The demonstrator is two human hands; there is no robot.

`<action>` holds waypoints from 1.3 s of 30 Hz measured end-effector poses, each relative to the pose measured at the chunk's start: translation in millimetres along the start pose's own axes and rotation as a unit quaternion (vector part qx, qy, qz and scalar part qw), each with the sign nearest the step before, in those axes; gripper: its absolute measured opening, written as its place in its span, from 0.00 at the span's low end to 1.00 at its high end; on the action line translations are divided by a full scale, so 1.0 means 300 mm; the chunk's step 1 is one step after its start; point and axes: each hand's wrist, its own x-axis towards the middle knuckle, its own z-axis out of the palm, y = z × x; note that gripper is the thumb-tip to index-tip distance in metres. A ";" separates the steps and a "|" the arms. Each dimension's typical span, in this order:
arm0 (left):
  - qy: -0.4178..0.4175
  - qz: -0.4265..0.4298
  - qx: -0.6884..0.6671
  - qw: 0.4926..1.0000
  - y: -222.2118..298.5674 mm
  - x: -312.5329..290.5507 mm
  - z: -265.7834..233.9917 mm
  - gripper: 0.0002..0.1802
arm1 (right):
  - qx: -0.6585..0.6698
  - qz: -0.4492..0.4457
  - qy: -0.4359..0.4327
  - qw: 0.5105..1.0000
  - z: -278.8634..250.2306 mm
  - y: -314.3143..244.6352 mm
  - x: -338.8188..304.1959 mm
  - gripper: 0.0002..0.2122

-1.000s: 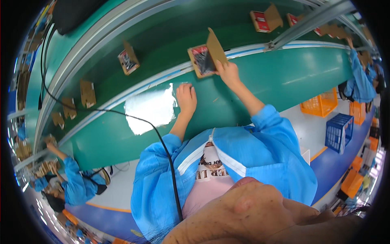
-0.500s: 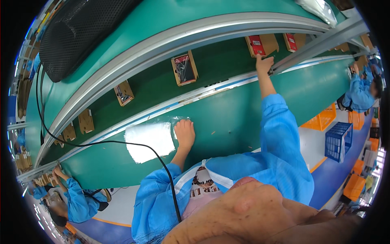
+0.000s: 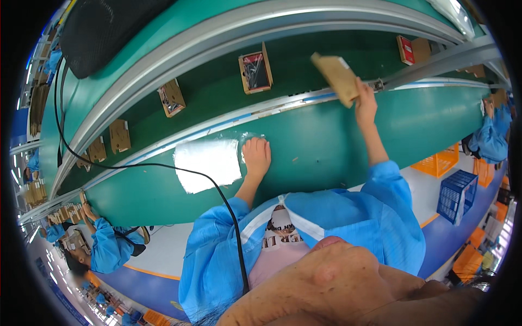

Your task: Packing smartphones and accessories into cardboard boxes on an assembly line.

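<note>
The right hand [image 3: 366, 106] has its grip pinching the near end of a brown cardboard box [image 3: 335, 80], thumb and fingers closed on it. The cardboard box tilts, its far end over the dark green belt [image 3: 212, 100] and its near end by the pale strip [image 3: 239, 118] along the bench [image 3: 310, 136]; whether it touches the belt, I cannot tell.

The left hand [image 3: 256, 156] lies palm down on the bench, just beside a pile of glossy white sheets [image 3: 207, 165], fingers at the edge of some clear film [image 3: 251, 134]. I cannot tell if its grip pinches that film.

On the belt, left of the held piece, stands an open carton [image 3: 254, 71] with dark, wrapped contents; farther right sits a red box [image 3: 406, 50] in an open brown carton. A black cable [image 3: 193, 170] crosses in front of the sheets
</note>
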 end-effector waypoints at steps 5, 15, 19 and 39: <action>-0.003 0.016 0.000 1.000 0.005 0.000 0.004 0.05 | -0.156 -0.155 -0.041 0.975 -0.091 -0.205 -0.316 0.27; 0.024 0.041 -0.044 0.998 0.017 -0.061 -0.061 0.07 | 0.039 0.149 -0.029 0.988 -0.165 -0.029 -0.447 0.18; 0.029 -0.005 -0.012 0.999 -0.008 -0.106 -0.117 0.08 | 0.043 0.393 -0.263 0.880 -0.297 0.089 -0.515 0.18; -0.062 -0.035 0.014 0.997 0.065 -0.139 -0.099 0.05 | 0.271 0.249 -0.327 0.870 0.010 -0.346 -0.270 0.28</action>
